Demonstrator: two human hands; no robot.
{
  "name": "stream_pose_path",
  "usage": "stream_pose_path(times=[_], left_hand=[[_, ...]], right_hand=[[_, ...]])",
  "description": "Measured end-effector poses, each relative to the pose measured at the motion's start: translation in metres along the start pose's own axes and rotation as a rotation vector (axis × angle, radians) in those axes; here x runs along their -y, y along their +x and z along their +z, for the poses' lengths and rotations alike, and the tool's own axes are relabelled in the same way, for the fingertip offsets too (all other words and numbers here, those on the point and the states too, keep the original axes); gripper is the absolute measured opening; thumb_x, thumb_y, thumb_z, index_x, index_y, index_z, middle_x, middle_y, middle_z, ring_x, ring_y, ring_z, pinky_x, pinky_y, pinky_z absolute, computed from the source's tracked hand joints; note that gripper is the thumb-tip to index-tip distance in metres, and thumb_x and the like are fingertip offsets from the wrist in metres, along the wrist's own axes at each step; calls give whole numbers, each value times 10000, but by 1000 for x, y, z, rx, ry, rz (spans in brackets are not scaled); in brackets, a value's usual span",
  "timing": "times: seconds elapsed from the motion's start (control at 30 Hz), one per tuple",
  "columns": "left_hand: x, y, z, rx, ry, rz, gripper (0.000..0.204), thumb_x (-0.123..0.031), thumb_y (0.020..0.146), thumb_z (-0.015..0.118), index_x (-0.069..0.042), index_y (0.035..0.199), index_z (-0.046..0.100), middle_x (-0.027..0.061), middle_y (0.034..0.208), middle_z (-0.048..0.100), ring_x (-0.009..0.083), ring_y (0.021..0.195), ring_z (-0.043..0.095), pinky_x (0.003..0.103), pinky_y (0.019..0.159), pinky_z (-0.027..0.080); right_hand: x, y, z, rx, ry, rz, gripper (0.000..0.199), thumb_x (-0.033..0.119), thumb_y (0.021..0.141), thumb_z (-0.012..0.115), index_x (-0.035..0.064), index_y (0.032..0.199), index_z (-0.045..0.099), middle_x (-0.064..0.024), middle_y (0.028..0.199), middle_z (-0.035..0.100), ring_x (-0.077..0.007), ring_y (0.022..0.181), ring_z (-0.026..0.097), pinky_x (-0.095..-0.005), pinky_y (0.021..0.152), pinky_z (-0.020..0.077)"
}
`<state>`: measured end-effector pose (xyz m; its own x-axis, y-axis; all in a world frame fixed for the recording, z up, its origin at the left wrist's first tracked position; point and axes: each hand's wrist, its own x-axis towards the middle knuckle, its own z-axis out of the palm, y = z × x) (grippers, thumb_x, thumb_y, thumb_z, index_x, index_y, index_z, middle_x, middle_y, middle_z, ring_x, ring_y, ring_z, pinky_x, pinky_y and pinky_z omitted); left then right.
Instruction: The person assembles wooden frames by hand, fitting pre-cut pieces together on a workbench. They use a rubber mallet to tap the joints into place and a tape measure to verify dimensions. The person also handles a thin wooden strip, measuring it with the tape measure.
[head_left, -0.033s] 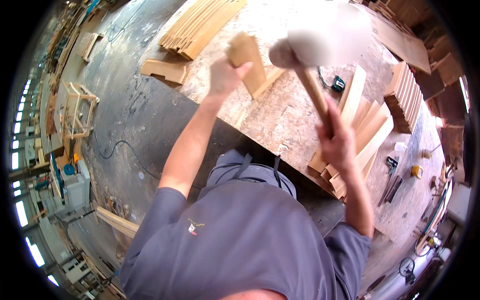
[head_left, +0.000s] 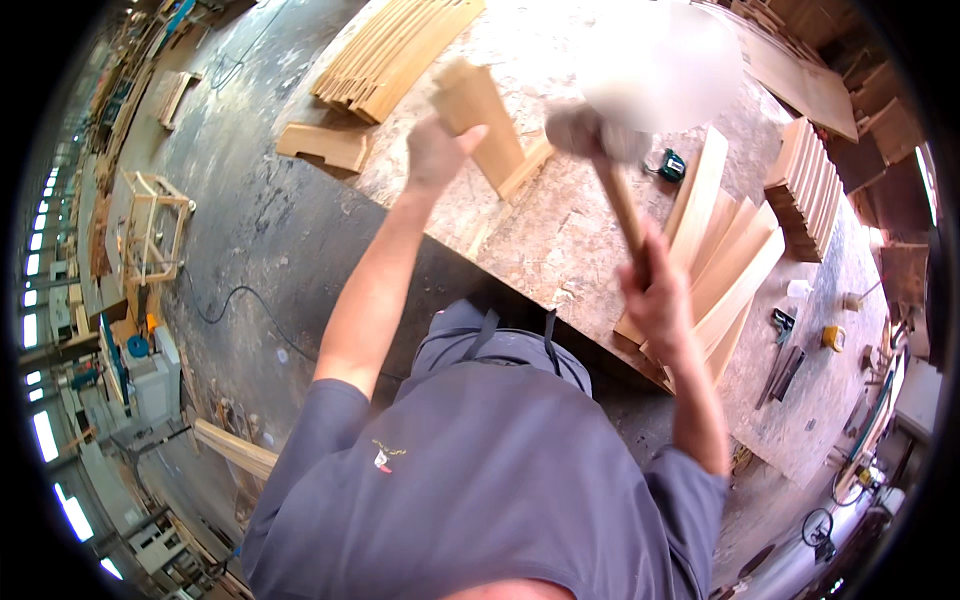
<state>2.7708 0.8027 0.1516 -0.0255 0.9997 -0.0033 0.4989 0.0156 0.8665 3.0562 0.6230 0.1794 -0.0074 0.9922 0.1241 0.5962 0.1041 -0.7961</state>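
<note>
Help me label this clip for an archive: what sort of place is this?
Probably a woodworking shop: stacked boards and loose pale slats lie on a broad worktable, and the right hand grips a wooden-handled hammer or mallet.

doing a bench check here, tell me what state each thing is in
Left hand: closed on the wooden board
Wooden board: gripped
Right hand: closed round the mallet's handle
Mallet: held up, head blurred
Notched board: lying on the table
Green tape measure: lying on the table
Loose boards: fanned in a heap
</note>
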Motion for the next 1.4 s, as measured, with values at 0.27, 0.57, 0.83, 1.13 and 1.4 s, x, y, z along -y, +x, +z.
stream_pose_path(times=[0.27,0.57,0.83,1.13,1.4], left_hand=[[116,43,-18,33,-663,-412,229,-37,860,704,25,1077,664,107,955,726,211,802,718,367,667,610],[164,34,20,254,-809,-755,281,-65,921,681,-4,1188,615,134,1080,705,257,898,732,379,713,636],[205,62,-8,665,-599,-924,356,-216,958,650,32,1210,614,217,1067,712,308,857,751,367,634,629],[219,139,-126,-386,740,118,512,-127,754,785,-73,1232,610,126,1232,518,318,1136,500,470,955,431],[234,135,-104,-373,784,377,393,-194,756,796,-104,1105,640,63,1274,544,298,1164,517,469,935,447]], right_hand=[[-92,-107,118,-280,-432,362,563,43,813,693,134,1360,589,-169,1077,708,-355,938,689,-446,819,552],[-68,-37,148,-258,-685,335,477,51,792,738,49,1255,622,-205,1283,540,-394,1207,522,-473,1027,434],[-44,10,176,-201,-586,341,455,41,791,744,49,1230,627,-191,1287,545,-379,1195,539,-458,1017,455],[-13,146,249,74,-536,-27,711,180,752,820,90,1391,523,-207,1406,496,-392,1292,478,-477,1086,407],[-55,187,269,397,-533,-75,875,293,671,820,218,1473,479,-220,1210,532,-400,1133,539,-492,1012,438]])
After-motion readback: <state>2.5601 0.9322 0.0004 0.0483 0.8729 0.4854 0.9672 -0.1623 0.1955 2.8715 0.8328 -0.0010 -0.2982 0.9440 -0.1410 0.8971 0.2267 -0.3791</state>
